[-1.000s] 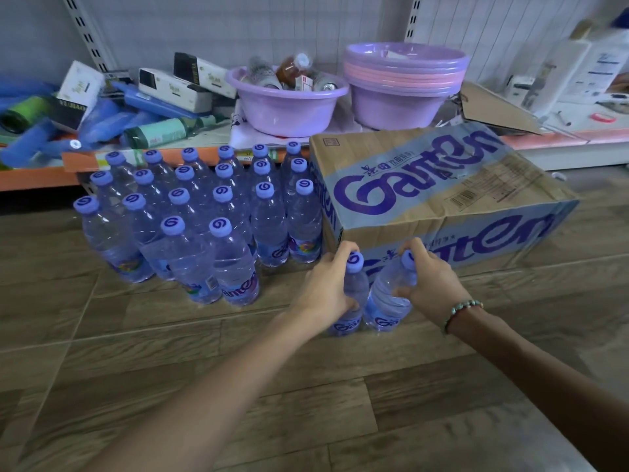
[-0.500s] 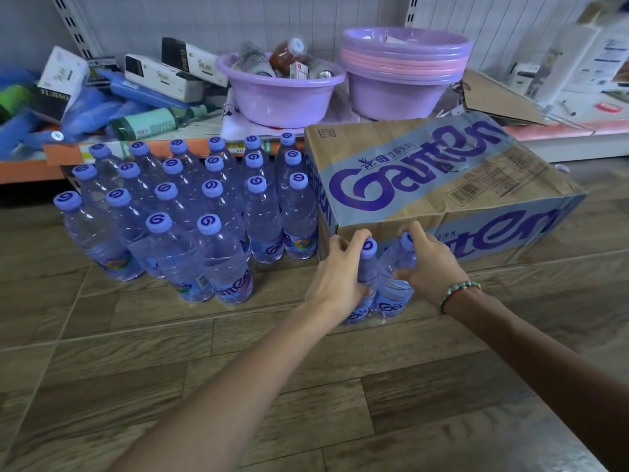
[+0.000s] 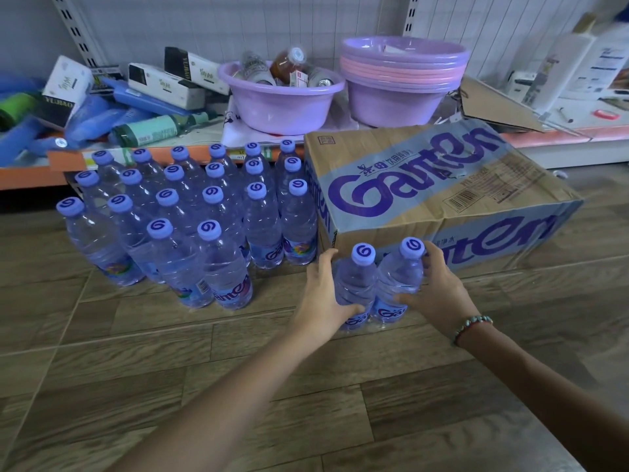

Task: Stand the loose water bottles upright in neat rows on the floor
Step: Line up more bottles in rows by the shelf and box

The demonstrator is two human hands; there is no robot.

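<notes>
Two clear water bottles with purple caps stand upright side by side on the wood-look floor, in front of the cardboard box (image 3: 425,185). My left hand (image 3: 323,298) grips the body of the left bottle (image 3: 355,284), its thumb across the label. My right hand (image 3: 434,291) grips the right bottle (image 3: 400,277) from its right side, fingers curled near the neck. To the left, several more purple-capped bottles (image 3: 190,219) stand in rows, with two at the front (image 3: 214,267).
A low orange-edged shelf (image 3: 27,175) behind the rows carries boxes, blue packs and a green bottle. A purple basin (image 3: 282,107) with small bottles and a stack of basins (image 3: 398,80) sit behind the box. Bare floor (image 3: 170,369) lies in front.
Both hands slid from the caps down onto the bottles' bodies. The two bottles moved slightly away from me toward the box and now stand together.
</notes>
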